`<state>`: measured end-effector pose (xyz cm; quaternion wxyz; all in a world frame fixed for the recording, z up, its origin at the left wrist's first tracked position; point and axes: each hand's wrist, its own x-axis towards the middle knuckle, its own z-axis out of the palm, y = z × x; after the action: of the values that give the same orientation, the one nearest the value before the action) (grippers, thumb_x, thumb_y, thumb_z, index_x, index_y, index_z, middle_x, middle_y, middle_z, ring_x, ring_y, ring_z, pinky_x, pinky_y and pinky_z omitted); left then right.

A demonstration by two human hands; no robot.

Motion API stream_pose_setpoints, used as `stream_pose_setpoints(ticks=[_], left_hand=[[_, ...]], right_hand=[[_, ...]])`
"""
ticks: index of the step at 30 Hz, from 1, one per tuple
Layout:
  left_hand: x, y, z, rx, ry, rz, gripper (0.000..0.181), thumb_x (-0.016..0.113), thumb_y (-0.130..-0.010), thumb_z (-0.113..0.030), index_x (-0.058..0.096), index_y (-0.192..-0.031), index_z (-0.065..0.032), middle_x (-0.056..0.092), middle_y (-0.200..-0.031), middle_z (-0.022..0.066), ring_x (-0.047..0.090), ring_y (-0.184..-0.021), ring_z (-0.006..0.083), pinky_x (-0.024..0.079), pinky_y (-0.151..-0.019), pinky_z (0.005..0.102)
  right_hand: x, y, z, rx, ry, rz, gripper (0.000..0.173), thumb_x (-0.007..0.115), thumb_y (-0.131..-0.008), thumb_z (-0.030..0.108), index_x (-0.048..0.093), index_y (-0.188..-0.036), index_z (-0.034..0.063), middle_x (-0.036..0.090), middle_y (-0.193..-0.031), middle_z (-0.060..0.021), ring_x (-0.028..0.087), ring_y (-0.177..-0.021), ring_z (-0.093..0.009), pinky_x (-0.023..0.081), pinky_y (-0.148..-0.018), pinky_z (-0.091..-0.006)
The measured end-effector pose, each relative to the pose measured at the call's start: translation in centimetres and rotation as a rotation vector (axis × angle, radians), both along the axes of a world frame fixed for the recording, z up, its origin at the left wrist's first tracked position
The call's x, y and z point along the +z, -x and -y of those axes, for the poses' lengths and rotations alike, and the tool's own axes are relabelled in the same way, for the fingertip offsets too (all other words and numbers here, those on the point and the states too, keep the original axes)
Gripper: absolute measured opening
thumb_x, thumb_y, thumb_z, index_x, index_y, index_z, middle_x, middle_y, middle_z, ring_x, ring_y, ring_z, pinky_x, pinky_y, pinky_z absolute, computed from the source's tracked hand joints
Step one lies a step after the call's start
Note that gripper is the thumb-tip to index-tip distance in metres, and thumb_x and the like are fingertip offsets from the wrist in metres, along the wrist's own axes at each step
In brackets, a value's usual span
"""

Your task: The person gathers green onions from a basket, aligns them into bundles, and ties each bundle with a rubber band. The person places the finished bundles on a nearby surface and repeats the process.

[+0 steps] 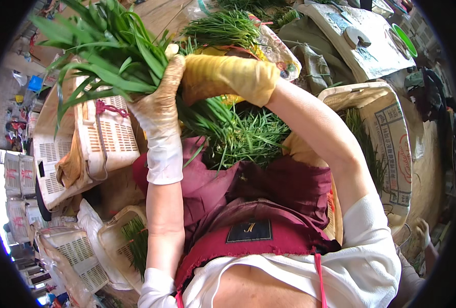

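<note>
A bunch of long, flat green leaves, which look like garlic chives (112, 57), fans out to the upper left. My left hand (164, 86), in a stained pale rubber glove, grips this bunch with the thumb up. My right hand (216, 75), in a yellowed glove, reaches across from the right and meets the left one. Its fingers are hidden behind the left hand, so their hold cannot be made out. Below both hands, a heap of loose green leaves (247, 134) lies at my lap, against a dark red apron (285, 181).
Plastic crates (110, 136) stand at the left, one with red twine. A lined basket (395, 154) holding greens is at the right. Ahead lie a bundle of greens (224, 29) and a white board (370, 42) with a round object on it. Another person's hand (422, 231) shows at far right.
</note>
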<state>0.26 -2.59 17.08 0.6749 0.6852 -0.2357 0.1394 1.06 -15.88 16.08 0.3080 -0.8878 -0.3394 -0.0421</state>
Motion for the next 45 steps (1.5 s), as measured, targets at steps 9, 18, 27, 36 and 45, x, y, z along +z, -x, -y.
stream_pose_setpoints(ticks=[9,18,27,36,45], left_hand=[[-2.4,-1.3,-13.9,-0.140,0.540,-0.405,0.025,0.067,-0.085,-0.013,0.068,-0.103,0.0051,0.070,-0.102,0.0176,0.068,-0.095,0.0251,0.051,-0.098,0.0398],[-0.5,1.0,-16.3,-0.150,0.649,-0.474,0.018,0.062,-0.090,-0.021,0.053,-0.087,-0.0058,0.052,-0.081,0.0032,0.050,-0.080,0.0185,0.043,-0.084,0.0361],[-1.0,1.3,-19.0,-0.264,0.733,-0.412,0.013,0.058,-0.093,-0.022,0.061,-0.086,-0.0109,0.063,-0.076,0.0052,0.061,-0.078,0.0230,0.054,-0.079,0.0405],[-3.0,-0.9,-22.4,-0.050,0.685,-0.286,0.039,0.055,-0.095,-0.016,0.053,-0.131,-0.0013,0.060,-0.077,0.0007,0.058,-0.075,0.0168,0.053,-0.078,0.0347],[-2.1,1.0,-19.5,0.194,0.374,-0.404,0.019,0.058,-0.087,-0.025,0.063,-0.084,-0.0067,0.065,-0.090,0.0070,0.061,-0.087,0.0200,0.049,-0.088,0.0360]], right_hand=[[0.0,6.2,1.9,-0.051,-0.855,-0.414,0.056,0.065,-0.089,0.027,0.052,-0.137,0.0031,0.063,-0.122,-0.0090,0.057,-0.115,-0.016,0.042,-0.102,-0.0328],[-5.0,15.1,-3.6,-0.379,-0.890,-0.324,0.038,0.070,-0.088,0.018,0.062,-0.125,0.0087,0.066,-0.110,-0.0055,0.060,-0.108,-0.021,0.044,-0.099,-0.0332],[-9.3,13.3,-4.7,-0.386,-1.993,-0.484,0.021,0.063,-0.095,0.024,0.062,-0.104,0.0054,0.067,-0.088,-0.0054,0.062,-0.068,-0.016,0.052,-0.063,-0.0321],[-13.6,16.9,4.5,-0.878,-0.353,-0.492,0.027,0.065,-0.090,0.010,0.064,-0.117,0.0090,0.064,-0.108,-0.0034,0.061,-0.104,-0.019,0.050,-0.085,-0.0301],[-5.9,18.4,-4.1,-0.393,-0.329,0.280,0.062,0.079,-0.071,0.021,0.058,-0.129,0.0152,0.060,-0.120,-0.0089,0.055,-0.113,-0.030,0.043,-0.097,-0.0450]])
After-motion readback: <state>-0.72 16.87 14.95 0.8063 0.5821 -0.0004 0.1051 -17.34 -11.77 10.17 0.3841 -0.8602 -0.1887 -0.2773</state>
